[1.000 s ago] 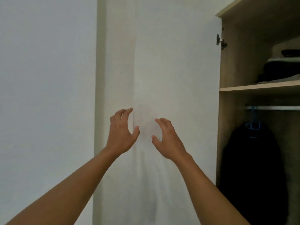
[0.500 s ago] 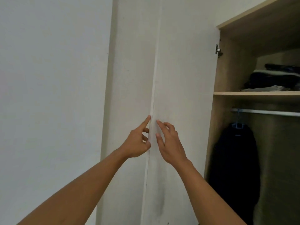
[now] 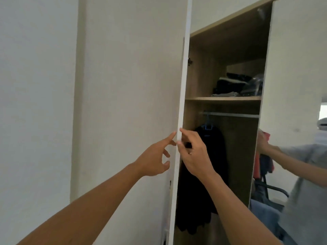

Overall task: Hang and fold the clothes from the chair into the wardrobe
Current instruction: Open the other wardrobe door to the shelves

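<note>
The wardrobe's left door [image 3: 184,76] stands edge-on in the middle of the view. My right hand [image 3: 194,154] grips its edge at about rail height, thumb and fingers curled round it. My left hand [image 3: 154,160] touches the door's outer face with a straight index finger and holds nothing. Inside, a black garment [image 3: 219,156] hangs from a blue hanger [image 3: 208,125] on the metal rail [image 3: 233,115]. Folded dark clothes [image 3: 230,84] lie on the shelf [image 3: 223,98] above.
The right door [image 3: 297,59] is open and carries a mirror. It reflects a person in a grey shirt and a black chair [image 3: 270,189] with red and dark clothes [image 3: 265,161] on it. A white wall [image 3: 35,103] fills the left.
The left door has swung from facing me to edge-on, showing more of the inside. My right hand has closed round its edge; my left index finger stays on its face.
</note>
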Available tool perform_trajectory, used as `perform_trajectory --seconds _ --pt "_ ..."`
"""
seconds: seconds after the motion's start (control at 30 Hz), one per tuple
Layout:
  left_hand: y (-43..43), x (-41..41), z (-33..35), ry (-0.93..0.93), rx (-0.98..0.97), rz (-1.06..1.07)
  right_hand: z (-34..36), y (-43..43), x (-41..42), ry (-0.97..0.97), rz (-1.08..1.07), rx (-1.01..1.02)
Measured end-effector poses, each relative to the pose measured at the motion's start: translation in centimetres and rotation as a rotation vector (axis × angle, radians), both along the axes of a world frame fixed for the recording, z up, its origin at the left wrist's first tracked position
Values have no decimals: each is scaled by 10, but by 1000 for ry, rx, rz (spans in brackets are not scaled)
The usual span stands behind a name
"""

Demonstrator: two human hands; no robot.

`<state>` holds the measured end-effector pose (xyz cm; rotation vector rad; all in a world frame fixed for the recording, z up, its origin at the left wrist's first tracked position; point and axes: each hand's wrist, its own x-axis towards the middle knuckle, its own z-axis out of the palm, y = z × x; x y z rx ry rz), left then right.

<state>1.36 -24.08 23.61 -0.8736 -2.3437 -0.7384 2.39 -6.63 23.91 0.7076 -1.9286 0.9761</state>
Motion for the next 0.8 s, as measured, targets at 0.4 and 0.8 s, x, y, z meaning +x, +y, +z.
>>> perform_trajectory --seconds 0.4,0.8 --pt "129 -18 -17 -3 -187 10 4 147 30 -193 -448 524" --pt "224 -77 -37 66 -302 -31 -14 240 -18 -117 -997 764"
